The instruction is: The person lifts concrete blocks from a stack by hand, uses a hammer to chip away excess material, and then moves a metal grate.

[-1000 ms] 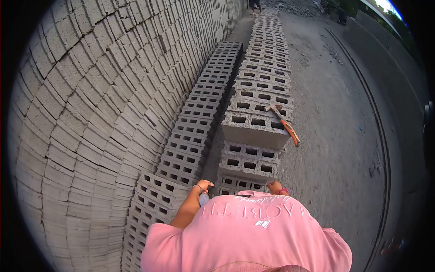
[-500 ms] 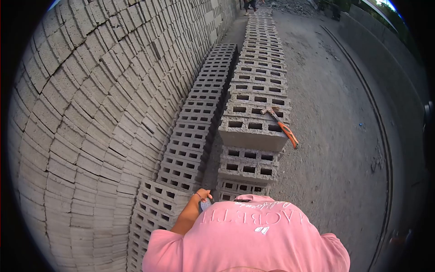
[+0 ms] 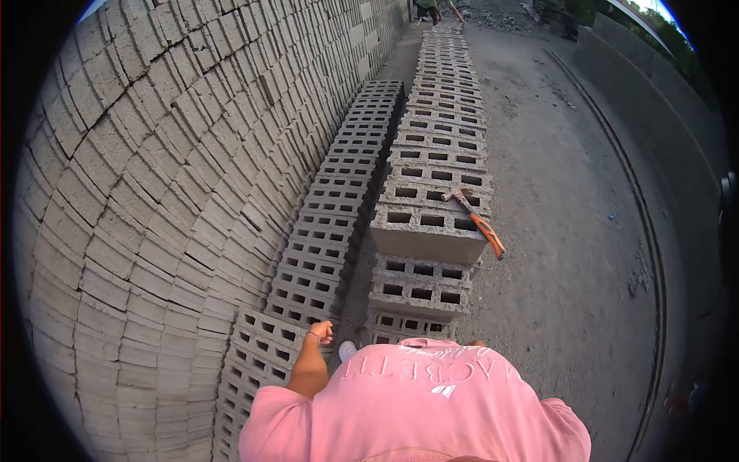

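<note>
My left hand [image 3: 321,332] is at the lower middle, its fingers curled closed with nothing visible in them. It is over the edge of the left row of hollow blocks [image 3: 308,262]. Of my right hand only a small patch of skin [image 3: 476,343] shows past the pink shirt; its fingers are hidden. A claw hammer [image 3: 483,225] with an orange and black handle lies on the near end of the upper row of hollow blocks [image 3: 431,243], its handle sticking out past the right side. Lower blocks [image 3: 419,304] stand in front of that end.
A tall wall of stacked blocks [image 3: 154,192] fills the left side. Dusty concrete floor [image 3: 562,231] lies to the right, with a long groove and a low wall [image 3: 654,100] beyond. Another person [image 3: 426,9] is at the far end of the rows, near rubble [image 3: 493,14].
My left hand has moved left, away from the gap between the rows and over the left blocks. A bit of skin now shows at the shirt's upper right edge.
</note>
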Demonstrator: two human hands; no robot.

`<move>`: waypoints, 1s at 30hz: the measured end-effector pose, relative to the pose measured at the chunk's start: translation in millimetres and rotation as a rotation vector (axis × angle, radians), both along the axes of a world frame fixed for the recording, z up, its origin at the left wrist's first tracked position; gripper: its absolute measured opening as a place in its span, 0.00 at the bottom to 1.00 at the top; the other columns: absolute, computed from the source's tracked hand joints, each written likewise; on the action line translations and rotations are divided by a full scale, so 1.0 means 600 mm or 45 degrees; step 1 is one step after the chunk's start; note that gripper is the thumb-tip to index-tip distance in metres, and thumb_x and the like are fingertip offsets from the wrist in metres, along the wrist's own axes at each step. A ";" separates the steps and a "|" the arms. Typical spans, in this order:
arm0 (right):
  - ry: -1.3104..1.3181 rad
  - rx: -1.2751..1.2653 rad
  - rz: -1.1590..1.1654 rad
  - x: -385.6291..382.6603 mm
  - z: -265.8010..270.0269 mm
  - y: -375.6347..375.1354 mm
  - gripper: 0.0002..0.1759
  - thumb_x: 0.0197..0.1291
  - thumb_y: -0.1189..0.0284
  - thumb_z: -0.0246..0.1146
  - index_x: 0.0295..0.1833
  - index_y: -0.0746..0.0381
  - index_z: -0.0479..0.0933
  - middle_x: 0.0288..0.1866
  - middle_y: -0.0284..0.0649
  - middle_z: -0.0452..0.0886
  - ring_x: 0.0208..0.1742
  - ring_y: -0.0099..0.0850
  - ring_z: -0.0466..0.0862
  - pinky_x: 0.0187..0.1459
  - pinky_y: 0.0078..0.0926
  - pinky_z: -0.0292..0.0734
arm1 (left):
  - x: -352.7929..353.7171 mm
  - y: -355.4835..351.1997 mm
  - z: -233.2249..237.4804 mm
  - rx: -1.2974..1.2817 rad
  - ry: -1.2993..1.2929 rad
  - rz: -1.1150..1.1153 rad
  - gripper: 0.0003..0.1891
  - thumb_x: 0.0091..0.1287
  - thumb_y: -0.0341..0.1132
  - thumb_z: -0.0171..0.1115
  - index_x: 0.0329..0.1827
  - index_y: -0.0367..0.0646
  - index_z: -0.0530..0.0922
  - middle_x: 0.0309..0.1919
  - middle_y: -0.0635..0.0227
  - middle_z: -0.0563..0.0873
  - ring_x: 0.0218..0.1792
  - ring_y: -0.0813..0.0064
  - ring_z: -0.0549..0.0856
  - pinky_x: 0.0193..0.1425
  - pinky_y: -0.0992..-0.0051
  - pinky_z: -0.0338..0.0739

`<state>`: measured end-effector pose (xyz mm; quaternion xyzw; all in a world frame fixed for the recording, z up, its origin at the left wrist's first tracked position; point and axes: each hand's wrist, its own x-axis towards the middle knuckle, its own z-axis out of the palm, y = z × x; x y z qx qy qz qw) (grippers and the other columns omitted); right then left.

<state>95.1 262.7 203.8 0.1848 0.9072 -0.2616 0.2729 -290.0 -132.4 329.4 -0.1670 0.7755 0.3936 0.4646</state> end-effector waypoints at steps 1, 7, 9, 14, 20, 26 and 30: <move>0.020 -0.089 -0.117 -0.001 0.050 0.000 0.16 0.48 0.61 0.52 0.40 0.56 0.78 0.42 0.42 0.79 0.45 0.39 0.78 0.47 0.32 0.73 | -0.004 -0.010 -0.003 -0.016 0.018 0.019 0.17 0.54 0.44 0.53 0.13 0.44 0.68 0.07 0.70 0.66 0.15 0.74 0.75 0.20 0.71 0.73; -0.066 -0.083 -0.272 -0.025 0.129 -0.012 0.12 0.46 0.70 0.57 0.38 0.57 0.78 0.41 0.42 0.78 0.44 0.38 0.78 0.44 0.29 0.75 | -0.063 -0.085 -0.078 -0.622 0.705 -0.422 0.23 0.55 0.46 0.41 0.36 0.35 0.79 0.33 0.54 0.81 0.36 0.61 0.80 0.38 0.67 0.70; -0.043 0.105 -0.006 -0.028 0.136 -0.024 0.12 0.44 0.74 0.59 0.38 0.61 0.77 0.38 0.43 0.79 0.37 0.37 0.81 0.40 0.29 0.76 | -0.097 -0.106 -0.201 -0.808 0.584 -0.241 0.24 0.57 0.44 0.37 0.41 0.36 0.78 0.47 0.50 0.76 0.51 0.57 0.73 0.52 0.61 0.62; -0.140 -0.197 -0.821 -0.066 0.201 -0.030 0.17 0.51 0.64 0.54 0.46 0.58 0.76 0.35 0.40 0.80 0.35 0.34 0.80 0.30 0.29 0.76 | -0.086 -0.016 -0.173 -0.312 0.245 0.155 0.25 0.47 0.43 0.55 0.43 0.31 0.75 0.45 0.52 0.78 0.48 0.59 0.76 0.46 0.66 0.70; 0.388 0.097 -1.099 -0.188 0.320 0.117 0.15 0.48 0.65 0.55 0.38 0.62 0.78 0.36 0.42 0.80 0.41 0.34 0.79 0.44 0.27 0.71 | -0.023 0.181 -0.108 0.229 0.540 -0.540 0.13 0.49 0.40 0.52 0.27 0.40 0.79 0.22 0.63 0.81 0.25 0.71 0.78 0.29 0.72 0.71; 0.126 -0.451 -0.865 -0.248 0.282 0.202 0.18 0.45 0.62 0.55 0.37 0.65 0.77 0.36 0.49 0.79 0.41 0.41 0.79 0.45 0.31 0.70 | 0.067 0.301 -0.139 -0.021 0.662 -0.865 0.16 0.52 0.42 0.54 0.38 0.41 0.79 0.34 0.61 0.83 0.38 0.63 0.81 0.44 0.71 0.72; 0.089 -0.170 -1.013 -0.199 0.101 0.175 0.29 0.45 0.58 0.56 0.49 0.68 0.70 0.49 0.53 0.73 0.52 0.45 0.72 0.54 0.34 0.65 | 0.116 0.439 -0.150 -0.033 0.716 -1.102 0.26 0.51 0.52 0.55 0.43 0.39 0.78 0.44 0.53 0.78 0.47 0.57 0.75 0.52 0.64 0.67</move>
